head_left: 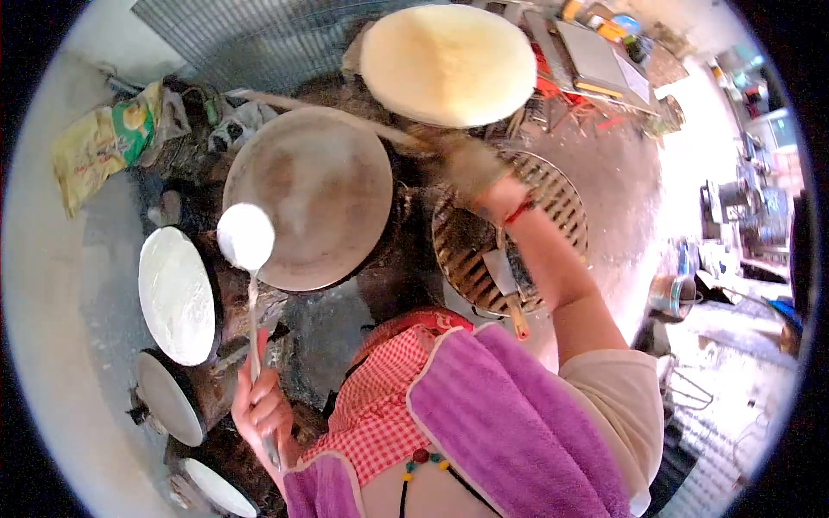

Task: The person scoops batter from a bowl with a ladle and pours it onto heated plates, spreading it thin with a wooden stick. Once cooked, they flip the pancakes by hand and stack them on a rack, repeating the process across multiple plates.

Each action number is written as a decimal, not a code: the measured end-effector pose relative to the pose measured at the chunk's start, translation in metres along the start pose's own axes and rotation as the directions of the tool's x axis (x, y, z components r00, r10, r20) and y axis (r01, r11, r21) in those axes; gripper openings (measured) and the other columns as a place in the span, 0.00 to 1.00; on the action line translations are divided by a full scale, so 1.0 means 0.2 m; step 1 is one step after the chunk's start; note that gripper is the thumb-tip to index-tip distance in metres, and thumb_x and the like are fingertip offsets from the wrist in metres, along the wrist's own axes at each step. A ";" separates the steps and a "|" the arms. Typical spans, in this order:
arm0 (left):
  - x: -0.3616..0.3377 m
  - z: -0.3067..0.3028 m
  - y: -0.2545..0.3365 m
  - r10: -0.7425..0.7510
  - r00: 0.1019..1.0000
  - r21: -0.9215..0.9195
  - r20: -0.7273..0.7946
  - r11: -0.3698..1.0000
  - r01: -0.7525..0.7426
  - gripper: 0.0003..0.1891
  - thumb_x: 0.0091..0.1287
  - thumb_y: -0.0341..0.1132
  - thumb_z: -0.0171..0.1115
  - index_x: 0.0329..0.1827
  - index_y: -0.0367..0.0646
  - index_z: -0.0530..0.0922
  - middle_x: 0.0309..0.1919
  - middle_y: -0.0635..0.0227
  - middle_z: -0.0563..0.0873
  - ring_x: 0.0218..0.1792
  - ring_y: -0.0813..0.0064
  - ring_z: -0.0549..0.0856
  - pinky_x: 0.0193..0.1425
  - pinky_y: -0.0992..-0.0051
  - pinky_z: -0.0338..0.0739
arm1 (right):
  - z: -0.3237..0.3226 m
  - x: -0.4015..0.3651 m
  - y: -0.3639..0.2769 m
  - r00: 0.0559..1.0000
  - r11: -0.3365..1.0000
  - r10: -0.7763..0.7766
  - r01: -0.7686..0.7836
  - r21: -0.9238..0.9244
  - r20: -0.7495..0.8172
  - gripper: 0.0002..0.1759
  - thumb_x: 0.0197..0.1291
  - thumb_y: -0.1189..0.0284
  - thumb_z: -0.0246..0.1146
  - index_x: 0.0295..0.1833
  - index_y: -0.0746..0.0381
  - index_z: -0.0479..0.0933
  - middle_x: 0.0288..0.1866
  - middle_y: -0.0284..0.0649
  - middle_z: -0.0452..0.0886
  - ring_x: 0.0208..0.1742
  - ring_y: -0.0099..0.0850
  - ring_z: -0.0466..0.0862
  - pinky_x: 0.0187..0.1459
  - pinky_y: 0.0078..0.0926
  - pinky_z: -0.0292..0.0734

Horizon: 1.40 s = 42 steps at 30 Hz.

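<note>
My left hand [266, 406] is closed round the handle of a ladle [246, 236] whose bowl is full of white batter. The bowl is over the lower left edge of a round griddle [308, 194] with a bare, brownish surface. My right hand [492, 192] is smeared by motion beside a slatted round basket [566, 203]; its fingers and whatever they hold cannot be made out. A blurred stick [345, 116] crosses the griddle's top edge toward that hand. In the basket lies a scraper [501, 274] with a wooden handle.
Beyond the basket is a large round pale yellow sheet [447, 65]. At the left stand a pan of white batter [177, 296] and two more round pans [171, 397] [219, 488]. A yellow-green bag [108, 147] lies at the upper left; a bucket [672, 295] stands at the right.
</note>
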<state>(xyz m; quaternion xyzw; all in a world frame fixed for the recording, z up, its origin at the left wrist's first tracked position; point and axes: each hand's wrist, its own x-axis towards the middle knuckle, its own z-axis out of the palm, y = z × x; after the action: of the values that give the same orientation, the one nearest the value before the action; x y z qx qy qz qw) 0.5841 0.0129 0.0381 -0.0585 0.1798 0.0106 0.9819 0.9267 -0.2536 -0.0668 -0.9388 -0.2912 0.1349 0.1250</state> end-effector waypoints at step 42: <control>-0.48 -0.27 0.73 0.398 0.908 0.026 0.129 0.914 -0.405 0.22 0.77 0.47 0.39 0.59 0.38 0.68 0.45 0.49 0.76 0.15 0.86 0.65 0.14 0.84 0.64 | 0.63 0.81 -0.91 0.871 0.933 -0.340 0.266 -0.242 -0.355 0.30 0.68 0.48 0.42 0.69 0.50 0.65 0.72 0.46 0.61 0.72 0.53 0.58 0.72 0.54 0.46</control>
<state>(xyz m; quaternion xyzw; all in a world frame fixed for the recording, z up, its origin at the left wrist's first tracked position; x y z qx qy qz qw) 0.4684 0.1507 0.0052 0.0062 0.1282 0.2111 0.9690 0.9203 0.0050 -0.1561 -0.8966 -0.4155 -0.1042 0.1125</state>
